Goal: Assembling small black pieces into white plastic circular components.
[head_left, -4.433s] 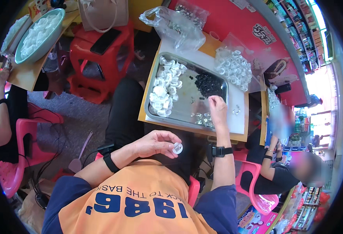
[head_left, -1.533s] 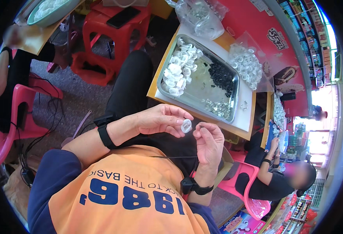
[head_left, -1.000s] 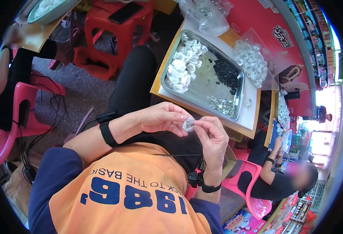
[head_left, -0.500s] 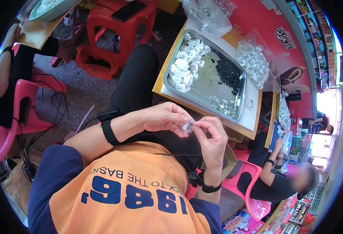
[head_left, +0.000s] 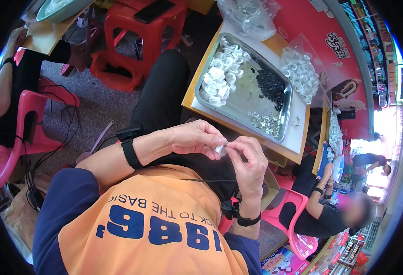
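In front of my orange shirt, my left hand [head_left: 200, 139] pinches a small white plastic ring-shaped part [head_left: 220, 150] between thumb and fingers. My right hand [head_left: 248, 158] meets it from the other side, thumb and forefinger pressed together at the part's edge. Any tiny piece in that right pinch is hidden by the fingertips. Just beyond the hands, a metal tray [head_left: 238, 113] rests on the table, holding a heap of white plastic parts [head_left: 220, 75], a pile of small black pieces [head_left: 271, 88] and a scatter of small shiny metal pieces [head_left: 264, 123].
Clear bags of white parts [head_left: 298, 75] lie beside and behind the tray. A red stool [head_left: 146, 34] bearing a dark phone [head_left: 154, 10] stands at the far left. People sit on pink chairs at left [head_left: 25, 123] and right [head_left: 298, 215]. Black cables [head_left: 64, 123] hang at left.
The white part has turned slightly between my fingers, while both hands stay almost in place. The view has shifted a little. In the background at right, a person has moved.
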A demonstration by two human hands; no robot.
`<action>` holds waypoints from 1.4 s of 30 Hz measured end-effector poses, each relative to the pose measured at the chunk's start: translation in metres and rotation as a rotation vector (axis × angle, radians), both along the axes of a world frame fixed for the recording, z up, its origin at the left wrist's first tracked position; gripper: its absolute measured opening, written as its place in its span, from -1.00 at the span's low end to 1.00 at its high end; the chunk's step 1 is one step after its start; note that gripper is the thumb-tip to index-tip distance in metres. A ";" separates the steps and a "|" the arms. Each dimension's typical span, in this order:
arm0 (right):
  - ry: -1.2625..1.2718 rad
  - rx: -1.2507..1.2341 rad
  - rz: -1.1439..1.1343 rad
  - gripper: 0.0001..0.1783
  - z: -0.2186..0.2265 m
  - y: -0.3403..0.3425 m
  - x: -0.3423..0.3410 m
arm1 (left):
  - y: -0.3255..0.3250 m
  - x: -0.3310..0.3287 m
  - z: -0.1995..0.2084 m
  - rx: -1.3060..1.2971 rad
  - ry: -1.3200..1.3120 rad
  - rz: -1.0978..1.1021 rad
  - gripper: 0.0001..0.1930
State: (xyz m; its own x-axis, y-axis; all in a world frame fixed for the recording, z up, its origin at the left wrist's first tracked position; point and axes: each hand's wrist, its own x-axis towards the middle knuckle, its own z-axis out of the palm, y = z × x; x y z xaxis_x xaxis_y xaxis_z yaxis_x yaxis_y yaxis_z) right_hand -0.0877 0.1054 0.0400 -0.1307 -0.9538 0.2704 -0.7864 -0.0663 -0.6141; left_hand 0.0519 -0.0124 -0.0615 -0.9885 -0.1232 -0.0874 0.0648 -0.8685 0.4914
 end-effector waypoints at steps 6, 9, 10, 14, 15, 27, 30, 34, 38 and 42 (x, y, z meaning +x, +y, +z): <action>-0.324 0.082 -0.061 -0.84 -0.015 0.004 -0.003 | -0.002 -0.001 -0.002 -0.038 -0.052 -0.022 -0.73; -0.673 0.147 -0.117 -0.85 -0.023 0.005 -0.006 | -0.001 -0.001 0.001 -0.041 -0.051 -0.028 -0.74; -0.876 0.191 -0.144 -0.86 -0.024 0.005 -0.006 | -0.002 -0.002 0.000 -0.044 -0.051 -0.027 -0.74; -0.785 0.190 -0.117 -0.84 -0.024 0.004 -0.008 | 0.000 -0.005 0.000 -0.035 -0.039 0.043 -0.78; -0.815 0.216 -0.150 -0.85 -0.025 0.005 -0.009 | -0.001 -0.006 0.003 -0.047 -0.034 0.071 -0.80; -0.528 0.074 -0.279 -0.91 -0.030 0.000 0.007 | 0.017 -0.001 0.016 -0.948 -0.196 0.655 -0.86; -0.535 0.044 -0.259 -0.90 -0.033 0.001 0.006 | 0.017 -0.002 0.017 -1.071 -0.163 0.754 -0.87; -0.517 0.011 -0.230 -0.90 -0.033 0.001 0.005 | 0.016 -0.002 0.016 -1.150 -0.131 0.804 -0.86; -0.506 -0.003 -0.225 -0.90 -0.036 0.001 0.006 | 0.019 -0.004 0.015 -1.173 -0.138 0.829 -0.87; -0.303 -0.061 -0.208 -0.88 -0.034 -0.001 0.010 | 0.020 -0.004 0.011 -1.288 -0.129 0.925 -0.87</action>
State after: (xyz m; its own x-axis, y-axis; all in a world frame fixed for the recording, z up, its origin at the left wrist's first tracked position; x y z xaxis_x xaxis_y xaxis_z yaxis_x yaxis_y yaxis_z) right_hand -0.0773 0.1042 0.0059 -0.4028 -0.8818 0.2453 -0.5699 0.0319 -0.8211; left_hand 0.0479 0.0074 -0.0502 -0.5283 -0.7058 0.4719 0.2125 0.4282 0.8783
